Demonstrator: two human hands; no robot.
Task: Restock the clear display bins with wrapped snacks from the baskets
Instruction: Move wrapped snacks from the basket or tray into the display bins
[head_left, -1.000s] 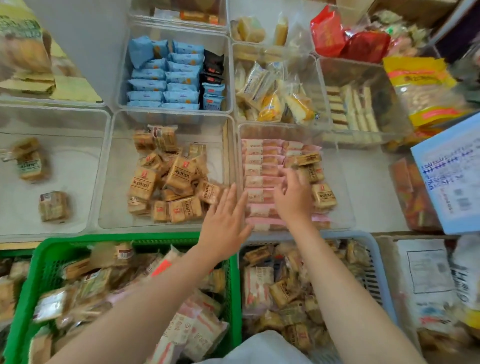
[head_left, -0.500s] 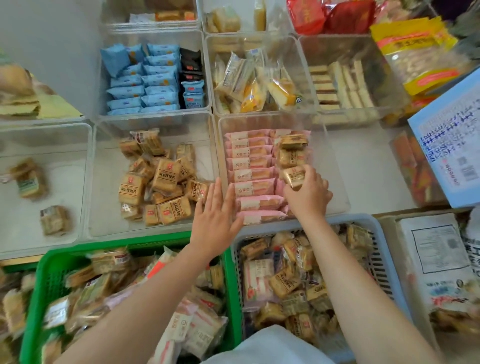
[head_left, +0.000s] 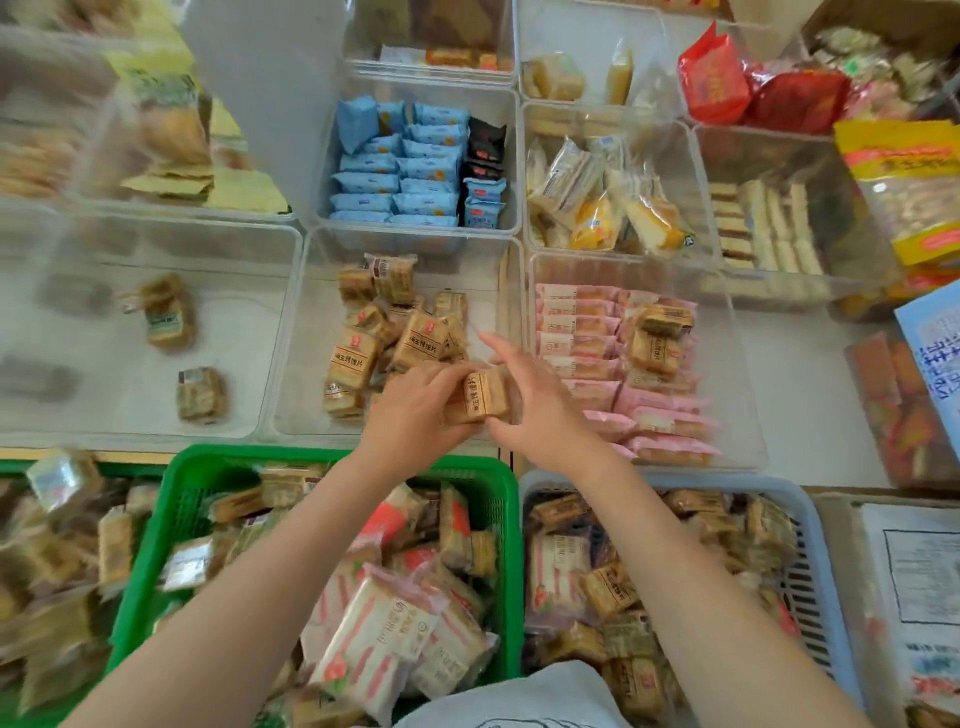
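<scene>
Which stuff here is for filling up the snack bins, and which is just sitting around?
For the job:
left hand and right hand, holding a brown wrapped snack
clear bin of brown snacks
clear bin of pink snacks
green basket
blue-grey basket

Just lying about:
red bags
blue printed card

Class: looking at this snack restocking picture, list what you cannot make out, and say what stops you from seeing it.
- Head view: snacks in the far-left bin are smeared by motion blur.
- Print on the brown packet is too small to read.
- The packet's far side is hidden by the right hand.
- The left hand covers snacks beneath it.
</scene>
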